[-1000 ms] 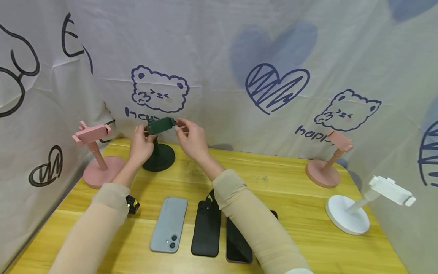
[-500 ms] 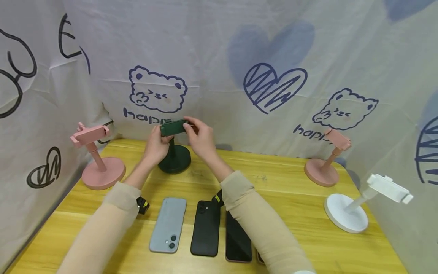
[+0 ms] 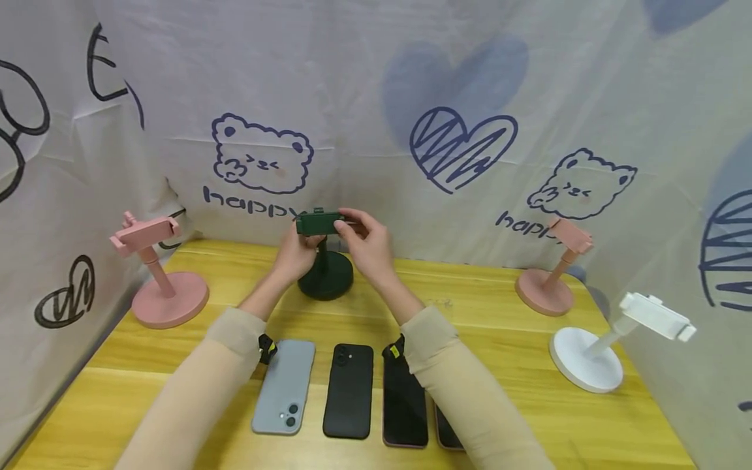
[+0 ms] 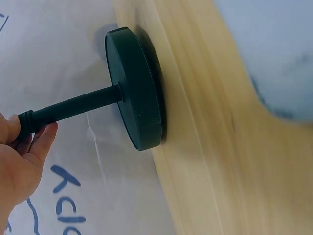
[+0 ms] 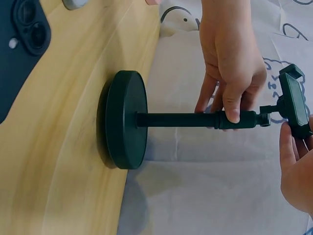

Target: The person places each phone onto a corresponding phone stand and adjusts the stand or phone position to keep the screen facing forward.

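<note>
A dark green phone stand, with a round base, a post and a clamp head, stands near the table's back edge. My left hand grips the upper post just below the head, thumb on the collar, as the right wrist view shows. At the right end of the clamp head, my right hand pinches with thumb and fingers. The head is level and its cradle holds no phone. In the left wrist view the left hand is at the post's top; the head is out of frame.
Several phones lie in a row in front: a grey-blue one, a black one, a dark-screened one and one partly under the right sleeve. Pink stands are at both sides, a white stand at right.
Both hands and the green stand have moved to the right across the table. Its clamp head has gone from tilted to nearly level. The view has turned slightly to the right.
</note>
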`<control>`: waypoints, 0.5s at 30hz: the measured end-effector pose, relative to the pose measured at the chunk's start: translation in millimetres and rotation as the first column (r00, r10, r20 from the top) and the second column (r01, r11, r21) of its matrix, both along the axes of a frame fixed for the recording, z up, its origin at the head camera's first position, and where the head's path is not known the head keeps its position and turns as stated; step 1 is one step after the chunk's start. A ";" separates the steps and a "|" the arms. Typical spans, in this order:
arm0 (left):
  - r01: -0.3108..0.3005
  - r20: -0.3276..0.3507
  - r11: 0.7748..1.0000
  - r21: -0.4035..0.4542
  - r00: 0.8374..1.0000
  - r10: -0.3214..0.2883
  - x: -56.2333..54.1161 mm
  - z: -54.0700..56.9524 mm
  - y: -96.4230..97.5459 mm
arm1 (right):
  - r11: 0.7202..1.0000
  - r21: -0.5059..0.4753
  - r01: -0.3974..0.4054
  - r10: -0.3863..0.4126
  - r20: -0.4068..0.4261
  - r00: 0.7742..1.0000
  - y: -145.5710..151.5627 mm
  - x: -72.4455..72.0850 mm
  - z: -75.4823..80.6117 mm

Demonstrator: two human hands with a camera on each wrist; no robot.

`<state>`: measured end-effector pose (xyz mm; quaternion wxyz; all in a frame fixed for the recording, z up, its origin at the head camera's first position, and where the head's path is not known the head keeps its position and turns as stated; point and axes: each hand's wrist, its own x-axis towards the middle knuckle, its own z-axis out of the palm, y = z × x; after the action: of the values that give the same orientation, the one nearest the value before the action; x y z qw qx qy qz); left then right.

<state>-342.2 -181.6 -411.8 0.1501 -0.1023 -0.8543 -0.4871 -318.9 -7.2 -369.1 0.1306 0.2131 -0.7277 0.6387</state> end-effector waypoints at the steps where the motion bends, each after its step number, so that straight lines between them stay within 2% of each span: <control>1: 0.009 0.000 1.000 -0.002 1.000 -0.009 -0.5 -0.7 3.1 | 1.000 -0.007 0.002 -0.002 0.002 1.000 2.6 0.6 -0.7; 12: 0.090 -0.056 0.996 -0.008 0.994 -0.090 -3.5 -8.1 31.1 | 0.998 -0.016 0.054 -0.054 0.010 0.998 33.2 8.0 -7.9; 15: 0.106 -0.047 0.994 -0.013 0.993 -0.106 -2.8 -7.7 37.9 | 0.998 -0.022 0.056 -0.056 0.017 0.998 40.4 10.4 -8.5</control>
<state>-344.9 -143.7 -419.6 0.1438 -0.1598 -0.8463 -0.4874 -308.6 33.2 -377.6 0.1450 0.1861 -0.7271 0.6447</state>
